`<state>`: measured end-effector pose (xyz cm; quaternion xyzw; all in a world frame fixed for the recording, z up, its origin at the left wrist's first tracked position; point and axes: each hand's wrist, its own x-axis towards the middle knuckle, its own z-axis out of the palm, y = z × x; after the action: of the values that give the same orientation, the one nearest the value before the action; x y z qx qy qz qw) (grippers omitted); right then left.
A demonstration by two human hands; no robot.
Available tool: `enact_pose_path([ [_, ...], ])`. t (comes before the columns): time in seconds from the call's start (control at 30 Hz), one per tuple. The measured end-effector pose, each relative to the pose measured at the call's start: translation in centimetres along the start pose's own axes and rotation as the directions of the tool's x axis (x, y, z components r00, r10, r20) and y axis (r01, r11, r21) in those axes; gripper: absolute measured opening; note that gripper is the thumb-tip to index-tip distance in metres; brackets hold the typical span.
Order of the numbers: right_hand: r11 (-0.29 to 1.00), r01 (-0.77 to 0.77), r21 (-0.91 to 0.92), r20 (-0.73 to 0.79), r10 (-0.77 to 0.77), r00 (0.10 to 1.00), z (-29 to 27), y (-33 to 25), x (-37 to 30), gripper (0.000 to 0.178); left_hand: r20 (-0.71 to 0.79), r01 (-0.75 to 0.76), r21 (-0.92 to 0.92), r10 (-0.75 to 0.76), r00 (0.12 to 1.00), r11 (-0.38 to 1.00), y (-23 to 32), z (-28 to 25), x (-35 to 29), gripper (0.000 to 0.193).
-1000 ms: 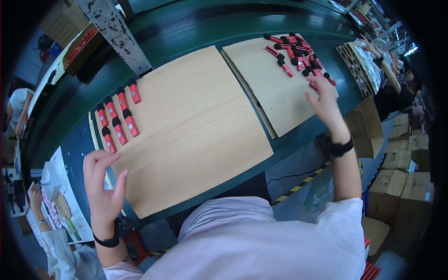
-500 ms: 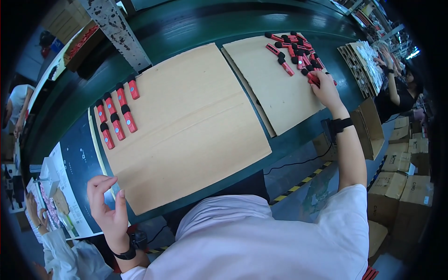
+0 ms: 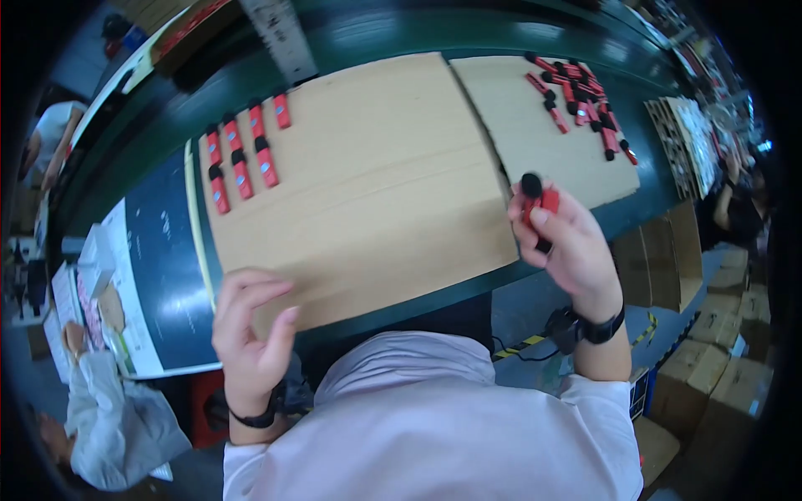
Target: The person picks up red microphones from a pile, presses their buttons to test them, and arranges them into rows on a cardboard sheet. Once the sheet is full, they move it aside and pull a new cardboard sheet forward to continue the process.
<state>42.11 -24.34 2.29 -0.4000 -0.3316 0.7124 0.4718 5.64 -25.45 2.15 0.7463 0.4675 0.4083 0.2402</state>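
My right hand is closed around a small red microphone with a round black head, held above the gap by the right edge of the large cardboard sheet. A second black end shows below my fingers, so it may be two microphones. My left hand, fingers apart and holding nothing, hovers over the sheet's near left corner. Several red microphones lie side by side in two rows at the sheet's far left. A loose pile of similar microphones lies on a smaller cardboard sheet to the right.
Both sheets lie on a dark green bench. A worn metal post rises behind the large sheet. Stacked pale parts stand at the right, and cartons on the floor. Other people work at both sides.
My right hand has come from the pile toward me and left, bringing the red microphone off the cardboard. My left hand stays open. The whole view has shifted.
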Motion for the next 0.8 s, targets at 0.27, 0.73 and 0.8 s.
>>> enact_pose_path([
  [0.27,0.341,0.627,-0.700,0.532,-0.336,0.777,11.1,4.8,1.8,0.034,0.143,-0.084,-0.040,0.089,0.986,0.996,3.3,1.3,1.2,0.031],
  [0.73,0.863,0.345,-0.368,0.254,-0.264,0.930,12.1,8.5,1.2,0.031,0.026,-0.128,-0.174,0.135,0.991,0.976,0.7,0.1,-2.3,0.027],
  [0.8,0.747,0.536,-0.394,0.342,-0.422,0.839,11.9,8.9,1.5,0.029,0.006,-0.072,-0.230,0.075,0.997,0.971,0.6,0.2,-2.5,0.029],
])
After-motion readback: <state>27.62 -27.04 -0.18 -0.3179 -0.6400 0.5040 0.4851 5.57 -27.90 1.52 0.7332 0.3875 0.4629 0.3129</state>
